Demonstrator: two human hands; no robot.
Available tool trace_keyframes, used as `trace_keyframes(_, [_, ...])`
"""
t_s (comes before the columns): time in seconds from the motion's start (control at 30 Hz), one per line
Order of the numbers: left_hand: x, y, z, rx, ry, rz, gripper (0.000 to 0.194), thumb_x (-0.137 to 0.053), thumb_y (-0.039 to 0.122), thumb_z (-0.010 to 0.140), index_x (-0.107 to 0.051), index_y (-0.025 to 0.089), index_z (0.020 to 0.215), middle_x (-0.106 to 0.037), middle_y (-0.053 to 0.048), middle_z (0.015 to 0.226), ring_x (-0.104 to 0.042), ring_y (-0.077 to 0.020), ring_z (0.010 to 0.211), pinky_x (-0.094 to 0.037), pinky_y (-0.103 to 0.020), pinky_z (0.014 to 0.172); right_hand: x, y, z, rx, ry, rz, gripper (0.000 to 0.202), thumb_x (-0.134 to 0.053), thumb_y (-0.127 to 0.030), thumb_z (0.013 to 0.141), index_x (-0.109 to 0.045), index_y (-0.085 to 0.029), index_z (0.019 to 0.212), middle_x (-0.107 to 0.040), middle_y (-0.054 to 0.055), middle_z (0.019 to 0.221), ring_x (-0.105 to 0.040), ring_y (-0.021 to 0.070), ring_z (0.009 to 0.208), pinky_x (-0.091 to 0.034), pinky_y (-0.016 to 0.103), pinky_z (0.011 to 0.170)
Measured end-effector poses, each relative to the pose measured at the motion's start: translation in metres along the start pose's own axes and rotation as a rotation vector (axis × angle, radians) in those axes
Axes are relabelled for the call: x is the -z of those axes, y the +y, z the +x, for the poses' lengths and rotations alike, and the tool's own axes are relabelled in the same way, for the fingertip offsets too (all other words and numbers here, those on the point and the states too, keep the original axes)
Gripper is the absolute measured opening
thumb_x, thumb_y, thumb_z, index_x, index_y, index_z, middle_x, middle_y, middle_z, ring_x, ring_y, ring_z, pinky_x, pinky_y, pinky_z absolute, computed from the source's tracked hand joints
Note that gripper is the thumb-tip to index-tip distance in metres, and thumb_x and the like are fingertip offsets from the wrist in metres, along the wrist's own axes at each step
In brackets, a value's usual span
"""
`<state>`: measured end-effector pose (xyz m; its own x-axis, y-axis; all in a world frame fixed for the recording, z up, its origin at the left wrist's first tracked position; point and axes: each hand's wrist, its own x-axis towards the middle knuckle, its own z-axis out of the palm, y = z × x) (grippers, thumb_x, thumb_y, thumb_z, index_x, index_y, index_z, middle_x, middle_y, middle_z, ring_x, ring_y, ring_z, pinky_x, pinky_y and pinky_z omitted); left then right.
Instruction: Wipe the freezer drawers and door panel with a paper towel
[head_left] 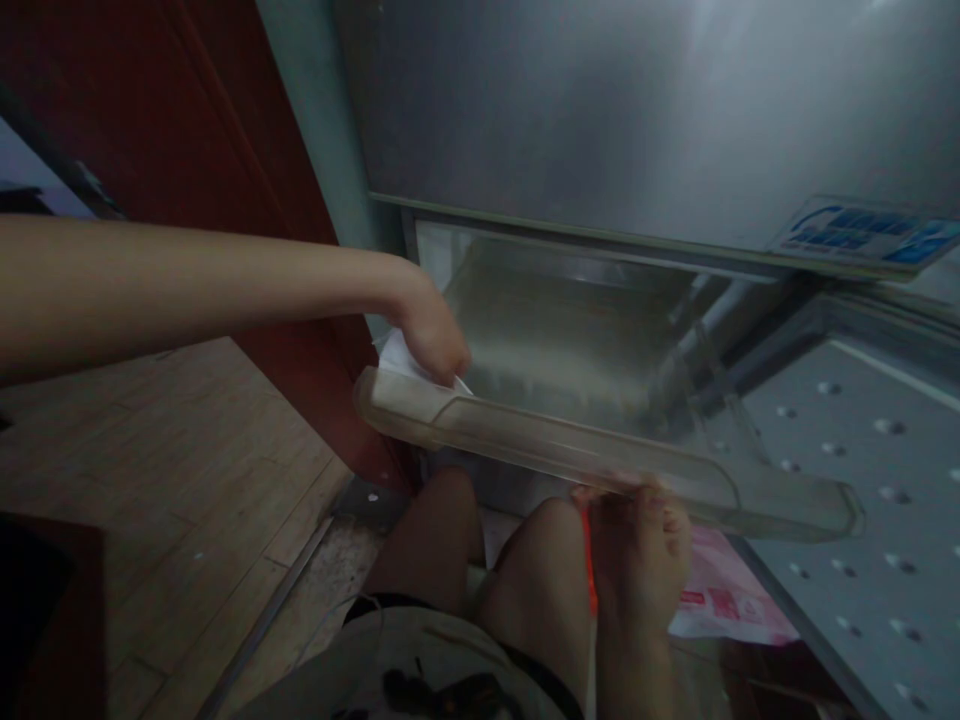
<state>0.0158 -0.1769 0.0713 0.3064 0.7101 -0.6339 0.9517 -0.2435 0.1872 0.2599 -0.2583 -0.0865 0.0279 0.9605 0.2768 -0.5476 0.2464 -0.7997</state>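
Note:
A clear plastic drawer [570, 445] is pulled out from a compartment below a grey metallic door panel. At the drawer's left front corner, my left hand [437, 335] is closed on a white cloth [401, 362], which lies against the inner side of the front edge. My right hand [649, 530] is at the drawer's front from below, right of centre, its fingers curled at the lower edge. The drawer's inside looks blurred, with nothing distinct in it.
An open door with a dimpled inner face [862, 480] stands at the right. A pink and white bag [731, 590] lies below the drawer. On the left are a red-brown door frame [247, 150] and wooden flooring [195, 450]. My knees are under the drawer.

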Motion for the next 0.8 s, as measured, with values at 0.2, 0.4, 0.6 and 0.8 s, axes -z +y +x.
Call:
trace_keyframes(0.2, [0.0022, 0.004, -0.0021, -0.099, -0.263, -0.115, 0.021, -0.051, 0.029, 0.079, -0.06, 0.015, 0.066, -0.059, 0.003, 0.055, -0.053, -0.0133, 0.059, -0.041, -0.021, 0.056, -0.0001, -0.0001, 0.0003, 0.012, -0.008, -0.004, 0.025, -0.07, -0.043, 0.083, -0.076, -0.022, 0.072, -0.069, 0.0, 0.058, -0.057, 0.0099, 0.043, -0.051, 0.023, 0.053])
trace_keyframes(0.4, [0.0037, 0.0064, -0.0024, -0.129, -0.223, -0.414, 0.025, -0.05, 0.034, 0.085, -0.063, 0.014, 0.089, -0.069, -0.002, 0.07, -0.06, -0.0168, 0.062, -0.044, -0.023, 0.053, -0.0012, 0.0016, 0.0011, 0.01, -0.018, 0.003, 0.027, -0.069, -0.043, 0.084, -0.076, -0.02, 0.072, -0.069, 0.0, 0.058, -0.056, 0.0094, 0.043, -0.051, 0.023, 0.054])
trace_keyframes(0.6, [0.0014, 0.0111, -0.0055, -0.153, -0.167, -0.413, 0.026, -0.048, 0.029, 0.089, -0.065, 0.011, 0.095, -0.068, -0.002, 0.069, -0.057, -0.0149, 0.06, -0.041, -0.021, 0.052, -0.0009, 0.0023, 0.0014, 0.004, -0.005, 0.004, 0.025, -0.07, -0.044, 0.083, -0.077, -0.021, 0.075, -0.069, 0.0, 0.058, -0.056, 0.0094, 0.042, -0.051, 0.023, 0.053])
trace_keyframes(0.8, [0.0004, 0.0112, -0.0094, -0.145, -0.132, -0.325, 0.031, -0.044, 0.027, 0.093, -0.069, 0.009, 0.099, -0.064, -0.001, 0.064, -0.054, -0.0135, 0.057, -0.04, -0.02, 0.055, 0.0018, 0.0016, 0.0009, 0.016, -0.01, -0.019, 0.027, -0.07, -0.043, 0.083, -0.076, -0.02, 0.072, -0.07, 0.001, 0.059, -0.058, 0.01, 0.043, -0.051, 0.022, 0.051])
